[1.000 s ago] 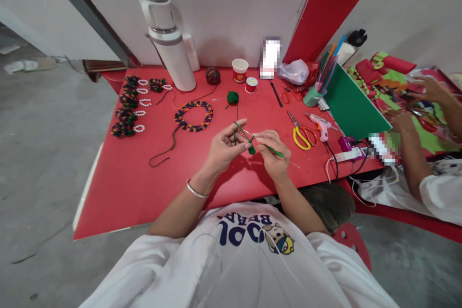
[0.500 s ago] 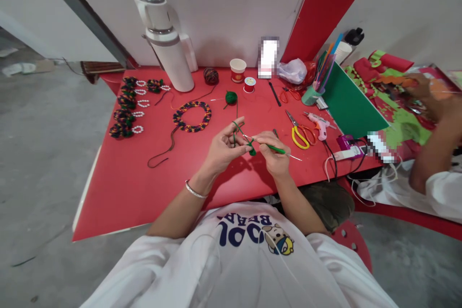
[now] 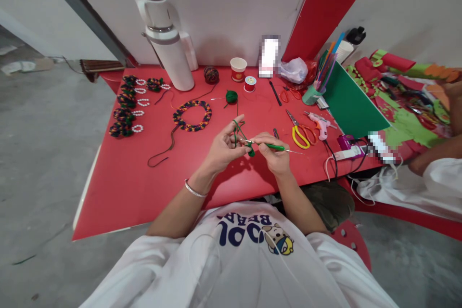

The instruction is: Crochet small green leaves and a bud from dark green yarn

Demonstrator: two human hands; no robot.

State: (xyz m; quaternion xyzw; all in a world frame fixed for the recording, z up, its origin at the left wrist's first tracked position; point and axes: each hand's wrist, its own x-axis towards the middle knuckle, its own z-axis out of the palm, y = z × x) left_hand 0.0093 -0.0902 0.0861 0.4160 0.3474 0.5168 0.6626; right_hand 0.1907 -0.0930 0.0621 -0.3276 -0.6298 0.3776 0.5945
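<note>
The green-handled hook (image 3: 276,147) is now lying closer to level than a second ago: its tip is sitting lower, down by the left fingers, where earlier it was pointing up more steeply. That is probably bringing the metal tip in among the strand and the small green yarn piece (image 3: 251,152), though the exact loop is too small to tell. The piece is hanging between the two hands, just above the red table (image 3: 169,202). The left hand (image 3: 224,148) is reaching in from the near side, its thumb and fingertips pinching close to the piece while the index finger is standing raised, carrying the green strand (image 3: 237,108) that is running toward the green yarn ball (image 3: 231,97). A silver bangle (image 3: 195,188) is circling that wrist. The right hand (image 3: 275,158) is angling inward, palm turned down, its fingers closing around the hook's handle like a pen, with the thin rear end sticking out to the right. Both forearms are slanting toward each other.
</note>
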